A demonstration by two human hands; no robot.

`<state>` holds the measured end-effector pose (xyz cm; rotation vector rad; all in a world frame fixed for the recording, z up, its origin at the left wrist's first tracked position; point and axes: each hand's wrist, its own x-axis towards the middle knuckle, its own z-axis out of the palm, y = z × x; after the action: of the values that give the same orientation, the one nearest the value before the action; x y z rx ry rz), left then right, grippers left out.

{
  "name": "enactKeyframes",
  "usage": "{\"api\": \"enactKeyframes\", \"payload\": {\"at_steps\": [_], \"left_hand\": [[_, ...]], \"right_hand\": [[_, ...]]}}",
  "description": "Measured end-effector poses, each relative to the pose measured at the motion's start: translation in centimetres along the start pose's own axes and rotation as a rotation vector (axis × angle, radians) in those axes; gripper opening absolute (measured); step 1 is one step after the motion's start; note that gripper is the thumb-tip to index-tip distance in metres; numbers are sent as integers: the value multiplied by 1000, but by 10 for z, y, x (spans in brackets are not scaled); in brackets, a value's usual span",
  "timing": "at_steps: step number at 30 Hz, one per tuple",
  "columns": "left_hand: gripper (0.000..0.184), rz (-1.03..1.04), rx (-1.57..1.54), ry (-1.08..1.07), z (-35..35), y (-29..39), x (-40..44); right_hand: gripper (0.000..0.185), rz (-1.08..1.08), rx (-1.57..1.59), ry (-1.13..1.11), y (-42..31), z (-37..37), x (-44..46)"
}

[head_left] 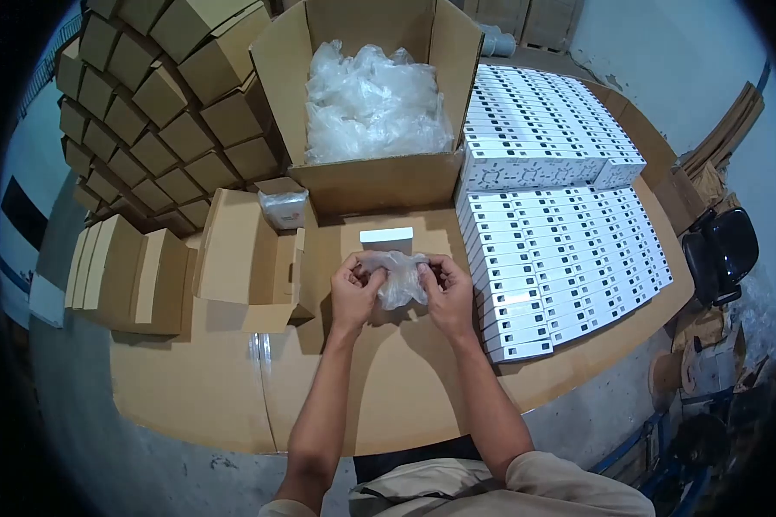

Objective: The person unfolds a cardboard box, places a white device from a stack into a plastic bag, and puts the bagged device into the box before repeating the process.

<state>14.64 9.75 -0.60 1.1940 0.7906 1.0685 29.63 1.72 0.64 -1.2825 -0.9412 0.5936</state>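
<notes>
A crumpled clear plastic bag [400,283] hangs between my two hands over the cardboard-covered table. My left hand [355,289] pinches its left edge, and my right hand [447,286] pinches the right edge. Just behind the bag is a small white box [386,236], its lower part hidden by the bag and fingers. To the left of my hands stands an open brown carton [272,258] with its flaps spread. A plastic-wrapped white item [283,209] sits in its far end.
A large open carton [379,185] filled with clear plastic bags [375,103] stands at the back. Rows of white boxes [569,258] are stacked on the right. Brown cartons [164,129] pile up at the back left, with folded cartons [129,276] at the left edge.
</notes>
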Motion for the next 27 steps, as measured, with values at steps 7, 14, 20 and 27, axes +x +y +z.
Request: {"api": "enactKeyframes", "payload": {"at_steps": [7, 14, 20, 27], "left_hand": [[30, -66, -106, -8, 16, -11, -13], [20, -27, -30, 103, 17, -10, -15], [21, 84, 26, 250, 6, -10, -13], [21, 140, 148, 178, -3, -1, -13]], "right_hand": [[10, -176, -194, 133, -2, 11, -3], [13, -221, -311, 231, -12, 8, -4], [15, -159, -279, 231, -3, 10, -4], [19, -45, 14, 143, -2, 6, -3]]}}
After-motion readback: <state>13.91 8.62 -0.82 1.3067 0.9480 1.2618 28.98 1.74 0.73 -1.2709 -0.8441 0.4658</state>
